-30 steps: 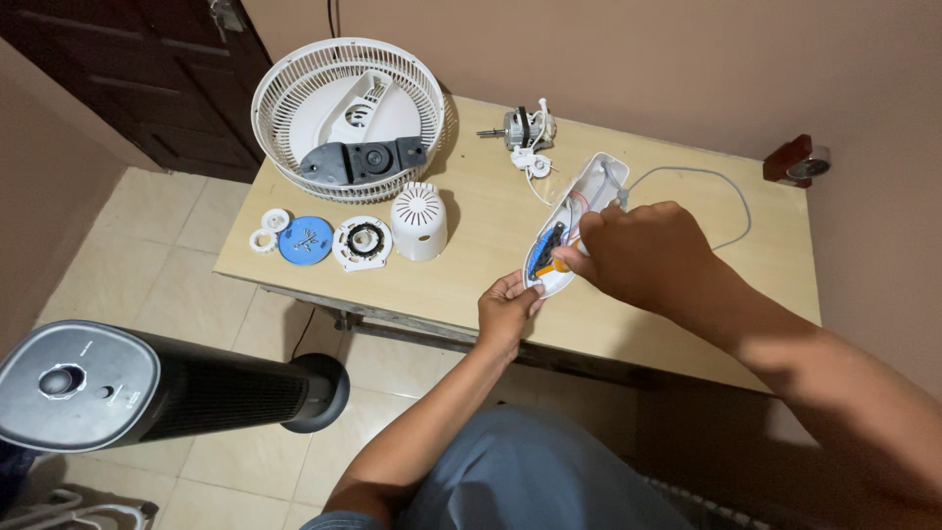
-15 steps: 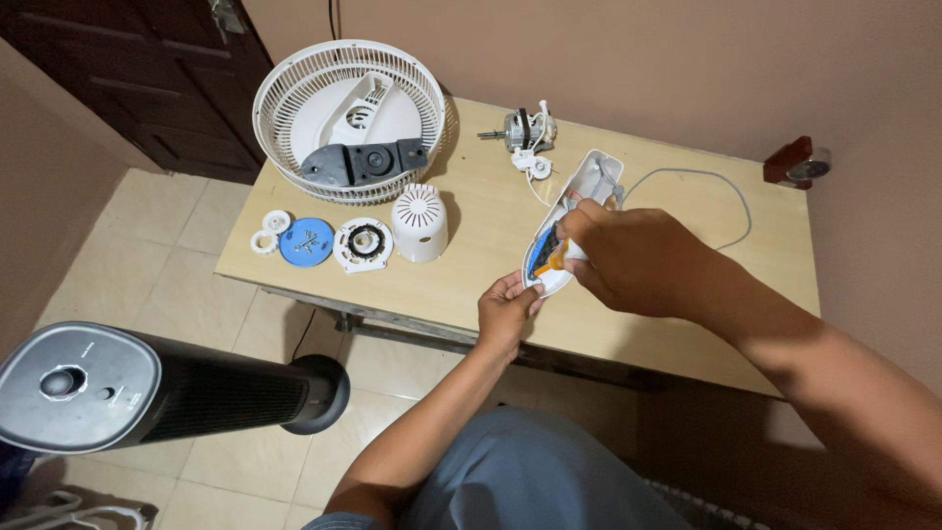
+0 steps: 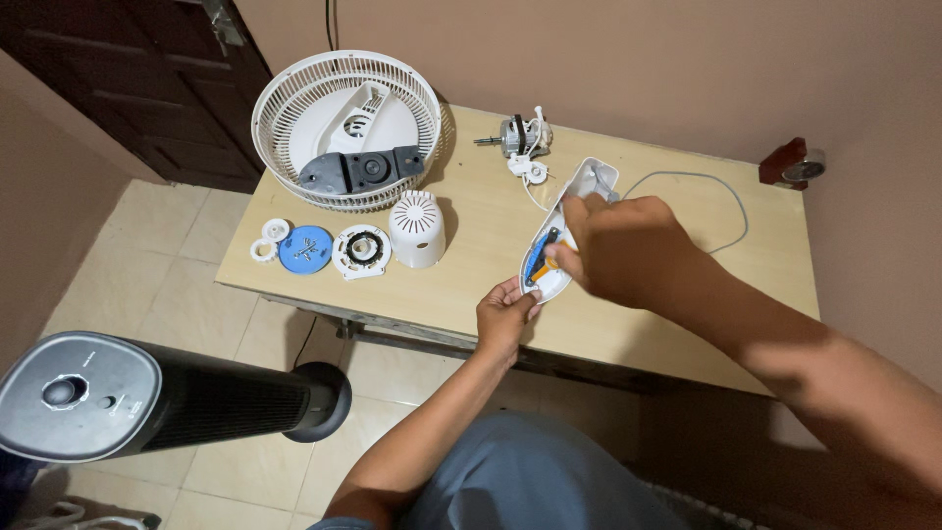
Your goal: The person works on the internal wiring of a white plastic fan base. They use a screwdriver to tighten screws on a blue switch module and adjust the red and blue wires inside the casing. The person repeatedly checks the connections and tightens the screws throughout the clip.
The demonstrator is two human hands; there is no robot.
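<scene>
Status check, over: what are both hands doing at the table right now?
Left hand steadies near end of white plastic fan housing. Right hand on top, pinching an orange-tipped tool. Grey cord trails behind.

Bare tabletop lies open between the white vented cap and the white housing; the fan grille blocks the far left.

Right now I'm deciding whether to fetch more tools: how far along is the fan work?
Well into teardown. Done: the grille, motor, vented cap and small round parts lie loose on the table. In hand: the left hand steadies a white housing while the right hand works a small orange-handled tool inside it. Left: that housing, its cable attached.
</scene>
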